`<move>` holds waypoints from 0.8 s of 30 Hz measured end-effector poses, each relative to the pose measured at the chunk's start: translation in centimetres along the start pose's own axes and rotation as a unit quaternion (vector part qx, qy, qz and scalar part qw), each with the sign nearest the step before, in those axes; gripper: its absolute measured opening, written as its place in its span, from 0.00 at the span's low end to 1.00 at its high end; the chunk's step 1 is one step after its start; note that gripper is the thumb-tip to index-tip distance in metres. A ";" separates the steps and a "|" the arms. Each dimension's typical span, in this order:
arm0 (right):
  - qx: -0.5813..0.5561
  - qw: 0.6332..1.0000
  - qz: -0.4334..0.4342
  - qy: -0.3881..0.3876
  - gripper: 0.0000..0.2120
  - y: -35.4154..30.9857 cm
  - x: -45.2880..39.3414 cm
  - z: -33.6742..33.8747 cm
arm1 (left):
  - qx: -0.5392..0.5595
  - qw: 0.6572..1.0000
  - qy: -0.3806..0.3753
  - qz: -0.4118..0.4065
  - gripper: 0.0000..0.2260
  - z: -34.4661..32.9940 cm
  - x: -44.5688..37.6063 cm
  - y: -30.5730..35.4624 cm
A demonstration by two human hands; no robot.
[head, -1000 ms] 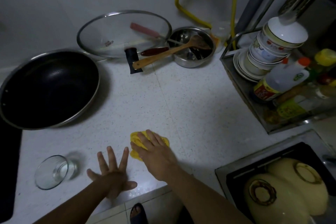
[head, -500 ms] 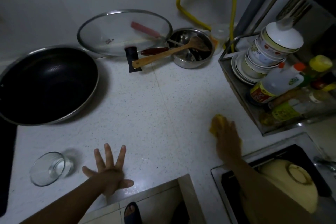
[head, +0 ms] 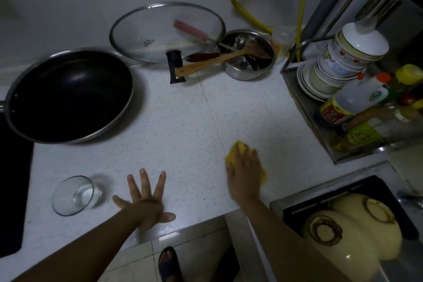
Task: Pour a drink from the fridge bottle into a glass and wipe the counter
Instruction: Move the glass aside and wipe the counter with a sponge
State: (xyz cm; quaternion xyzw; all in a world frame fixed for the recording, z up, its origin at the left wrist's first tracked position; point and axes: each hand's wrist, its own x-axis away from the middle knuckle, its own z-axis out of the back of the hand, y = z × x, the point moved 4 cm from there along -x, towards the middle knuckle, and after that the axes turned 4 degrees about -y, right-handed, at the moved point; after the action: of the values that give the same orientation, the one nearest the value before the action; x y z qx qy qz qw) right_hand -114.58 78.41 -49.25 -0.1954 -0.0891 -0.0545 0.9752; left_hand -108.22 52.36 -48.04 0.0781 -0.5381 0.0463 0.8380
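Note:
A yellow cloth (head: 234, 153) lies on the white speckled counter (head: 183, 126), right of centre, pressed flat under my right hand (head: 245, 171). Only the cloth's edges show around the fingers. My left hand (head: 146, 199) rests flat on the counter near the front edge, fingers spread, holding nothing. A short clear glass (head: 75, 194) with a little clear liquid stands to the left of that hand, a small gap apart. No fridge bottle is in view.
A black wok (head: 68, 96) sits at the left, a glass lid (head: 167, 32) and a steel pot (head: 247, 55) with a wooden spatula at the back. A rack (head: 309, 121) with bowls and bottles stands right. The sink (head: 343, 220) holds upturned bowls.
My right hand swept the yellow cloth from the counter's middle far to the right, then back a little to the left. My left hand and the glass stayed put.

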 end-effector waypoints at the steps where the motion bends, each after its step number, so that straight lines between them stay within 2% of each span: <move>1: 0.002 1.000 0.023 -0.014 0.29 -1.0 0.7 -0.6 | 0.001 1.000 0.002 -0.001 0.52 0.0 0.1 0.1; 4: 0.005 0.995 0.080 -0.058 0.32 -3.8 2.7 -2.5 | 0.006 1.000 0.005 -0.002 0.52 0.1 0.3 0.2; 8: 0.067 0.988 0.092 -0.102 0.43 -6.1 4.5 -3.8 | 0.011 1.000 0.010 -0.004 0.52 -0.1 0.5 0.2; 10: 0.135 0.977 0.125 -0.107 0.42 -7.2 5.4 -3.0 | 0.015 1.000 0.016 -0.005 0.52 0.0 0.6 0.1; 12: 0.146 0.978 0.122 -0.087 0.38 -7.6 5.8 -2.0 | 0.016 1.000 0.021 -0.004 0.52 0.0 0.6 0.0; 14: 0.023 0.991 0.122 -0.052 0.29 -7.9 5.7 -1.3 | 0.020 0.999 0.025 -0.004 0.52 -0.1 0.6 0.0; 15: -0.069 0.990 0.094 -0.076 0.24 -8.1 5.5 -1.1 | 0.021 0.999 0.028 -0.003 0.52 -0.2 0.5 0.0; 17: -0.277 0.958 0.008 -0.077 0.15 -8.2 5.2 -0.4 | 0.023 0.999 0.034 0.000 0.52 -0.3 0.5 -0.1; 19: -0.393 0.916 -0.055 -0.061 0.12 -7.8 4.9 0.1 | 0.028 0.999 0.041 -0.002 0.52 -0.4 0.4 -0.1; 20: -0.420 0.902 -0.076 -0.069 0.11 -7.4 4.9 0.2 | 0.027 0.999 0.046 -0.004 0.52 -0.4 0.4 -0.2; 22: -0.417 0.900 -0.091 -0.091 0.09 -6.2 4.8 0.1 | 0.026 0.998 0.053 -0.005 0.52 -0.5 0.4 -0.3; 24: -0.336 0.935 -0.090 -0.073 0.11 -4.5 4.5 0.3 | 0.025 0.998 0.059 -0.008 0.53 -0.6 0.2 -0.3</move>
State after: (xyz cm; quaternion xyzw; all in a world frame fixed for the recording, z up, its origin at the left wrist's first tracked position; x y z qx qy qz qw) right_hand -110.82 74.07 -46.37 -0.5063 -0.1540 -0.1538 0.8344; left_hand -107.53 52.19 -48.16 0.1008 -0.4856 0.0579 0.8664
